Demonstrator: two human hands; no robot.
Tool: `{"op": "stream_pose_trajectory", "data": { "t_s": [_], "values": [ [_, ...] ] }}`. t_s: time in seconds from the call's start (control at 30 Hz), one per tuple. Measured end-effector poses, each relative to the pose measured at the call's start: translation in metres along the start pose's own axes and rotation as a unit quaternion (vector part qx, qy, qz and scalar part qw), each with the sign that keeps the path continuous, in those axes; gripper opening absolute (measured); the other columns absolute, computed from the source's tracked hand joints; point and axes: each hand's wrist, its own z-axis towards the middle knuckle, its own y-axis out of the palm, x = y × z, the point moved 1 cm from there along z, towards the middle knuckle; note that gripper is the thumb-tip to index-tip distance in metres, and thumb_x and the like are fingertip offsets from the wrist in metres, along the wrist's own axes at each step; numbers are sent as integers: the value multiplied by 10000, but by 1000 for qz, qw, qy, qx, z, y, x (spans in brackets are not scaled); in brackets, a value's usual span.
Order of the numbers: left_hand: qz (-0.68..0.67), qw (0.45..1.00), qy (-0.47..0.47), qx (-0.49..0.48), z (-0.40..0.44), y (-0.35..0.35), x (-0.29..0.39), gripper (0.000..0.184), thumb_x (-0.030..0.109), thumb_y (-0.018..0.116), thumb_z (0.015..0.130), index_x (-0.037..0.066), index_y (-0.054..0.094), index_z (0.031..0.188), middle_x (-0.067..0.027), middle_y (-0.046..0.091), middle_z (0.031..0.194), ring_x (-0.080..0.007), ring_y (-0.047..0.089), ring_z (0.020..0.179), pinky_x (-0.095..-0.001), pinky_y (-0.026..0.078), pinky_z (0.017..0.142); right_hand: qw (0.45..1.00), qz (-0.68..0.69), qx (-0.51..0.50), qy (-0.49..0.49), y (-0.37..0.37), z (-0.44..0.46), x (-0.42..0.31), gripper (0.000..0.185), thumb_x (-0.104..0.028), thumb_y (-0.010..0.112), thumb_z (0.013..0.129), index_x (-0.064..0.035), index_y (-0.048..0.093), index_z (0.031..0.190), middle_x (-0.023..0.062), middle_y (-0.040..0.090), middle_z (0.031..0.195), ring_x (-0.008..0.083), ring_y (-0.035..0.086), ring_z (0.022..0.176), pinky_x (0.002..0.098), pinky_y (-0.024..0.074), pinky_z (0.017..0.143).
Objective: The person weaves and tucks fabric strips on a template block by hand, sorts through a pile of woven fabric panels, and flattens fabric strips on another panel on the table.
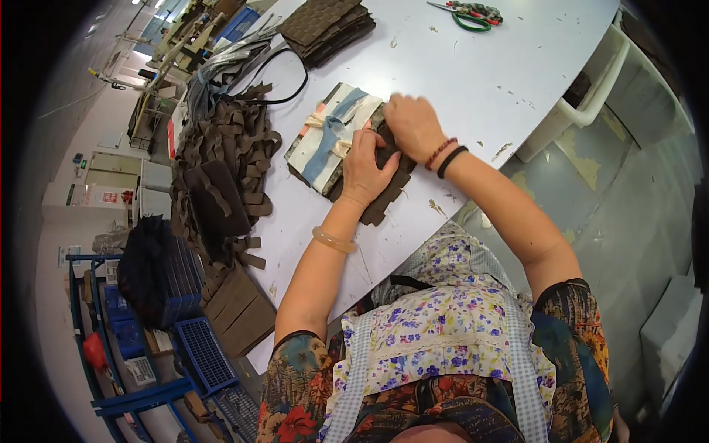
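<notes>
Pressing a wrapped block flat on the white worktop with the left hand, spreading that grip partway, leaving a gap between bent fingers and thumb, and spanning the block's edge and the dark brown strips alongside. Curling the right hand into a tight grip at the block's corner, beside the strips, but blurring and hiding the fingertips there, so giving no way of telling about anything pinched. Judging by flat faces and square edges, probably handling as a stiff, fairly solid block, likely withstanding firm pressing. Looking soft, thin and light in the strips, probably bending easily and skewing under a lopsided pull; seeming matt rather than slippery. Suggesting steadying the block from above, pinching strips close to the ends, and avoiding lifting by the blue band, possibly slipping loose.
</notes>
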Motion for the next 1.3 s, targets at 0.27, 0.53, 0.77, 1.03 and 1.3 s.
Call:
{"op": "stream_pose_trajectory", "data": {
  "t_s": [0.27, 0.53, 0.77, 1.03, 1.3],
  "values": [
    [7, 1000, 13, -17, -4, -4, 12, 315, 173, 703, 714, 47, 517, 935, -120, 492, 976, -317, 577, 805, -395, 489, 672, 993, -73, 71, 57, 12, 4, 19, 99, -56, 571, 710, -60, 545, 805, 98, 536, 834, 265, 560, 770, 362, 436, 656],
    [48, 998, 46, 8, 2, 4, 13, 292, 193, 674, 737, 54, 533, 951, -117, 503, 992, -324, 583, 811, -406, 495, 670, 994, 70, 68, 47, -6, 5, 25, 83, -52, 557, 768, -20, 525, 838, 129, 530, 862, 319, 549, 780, 418, 464, 712],
    [50, 997, 52, 11, 8, 10, 7, 295, 193, 674, 739, 56, 522, 951, -116, 499, 989, -327, 577, 822, -406, 493, 669, 985, 169, 2, 28, -3, -28, 30, 146, -99, 616, 729, -13, 563, 834, 135, 532, 927, 314, 533, 881, 401, 483, 747],
    [50, 997, 60, 15, 10, 10, 8, 294, 187, 675, 741, 52, 520, 952, -124, 495, 980, -334, 573, 827, -412, 490, 676, 998, 60, -20, -19, -10, -18, 18, 122, -67, 601, 704, -57, 558, 818, 73, 545, 888, 260, 516, 869, 373, 450, 737],
    [41, 997, 59, 2, 5, 2, 17, 330, 241, 691, 749, 42, 520, 949, -140, 491, 978, -354, 561, 822, -416, 481, 676, 998, -29, 53, -22, -1, -18, 23, 88, -38, 530, 717, -36, 528, 805, 92, 524, 872, 263, 530, 842, 351, 453, 695]
  ]
}}
